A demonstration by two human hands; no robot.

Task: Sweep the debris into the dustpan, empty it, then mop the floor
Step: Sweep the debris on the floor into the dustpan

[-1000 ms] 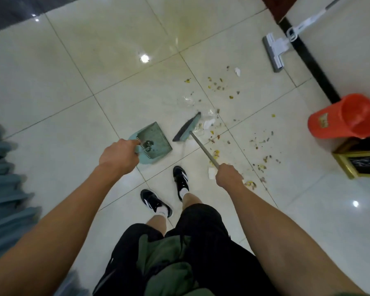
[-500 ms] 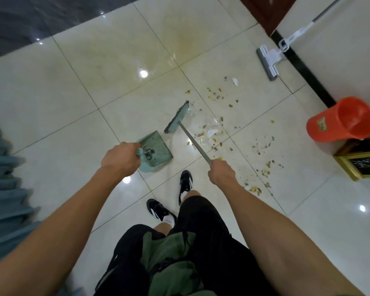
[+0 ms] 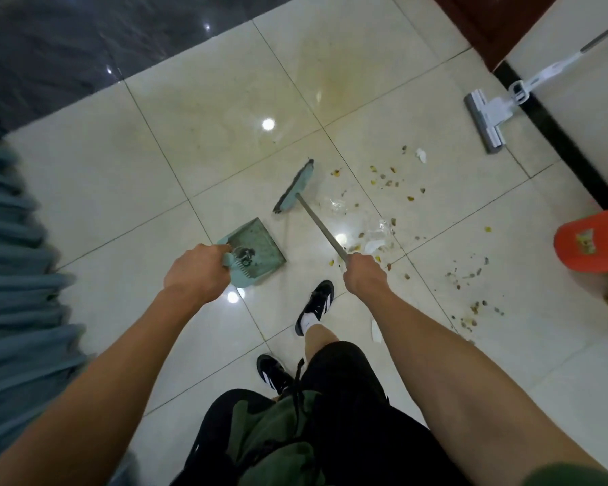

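Far left of the frame: a grey-blue curtain (image 3: 11, 247), hanging in folds

Left of middle: left hand (image 3: 193, 273) curled tight round the dustpan (image 3: 255, 252) handle. Pan flat on the tile, mouth turned up and right toward the broom (image 3: 293, 187). Looks like thin plastic, so light and a bit bendy. Best held by the handle, lip pressed right down so no bits slip under. A little dark clump sits in it already

Middle of the frame: broom head up past the pan, near it but not touching. Soft bristles, stiff thin stick. Right hand (image 3: 365, 277) wrapped round the stick, low down. Good place to hold for short, gentle strokes

Right of the stick: debris (image 3: 386, 178) spread wide over the floor (image 3: 190, 135), from the upper middle down to the lower right. Tiny dry crumbs, very light, likely to scatter with a hard push. Some clear shiny bits (image 3: 378, 231) too, maybe plastic or glass, cannot tell. Could be sharp, so broom only, no fingers. A few white scraps as well, light like paper

Upper right: mop (image 3: 485, 121) leaning on the wall, flat head on the floor. Long pole, best taken with both hands later

Right edge: orange bin (image 3: 592, 240), light plastic, likely easy to knock over
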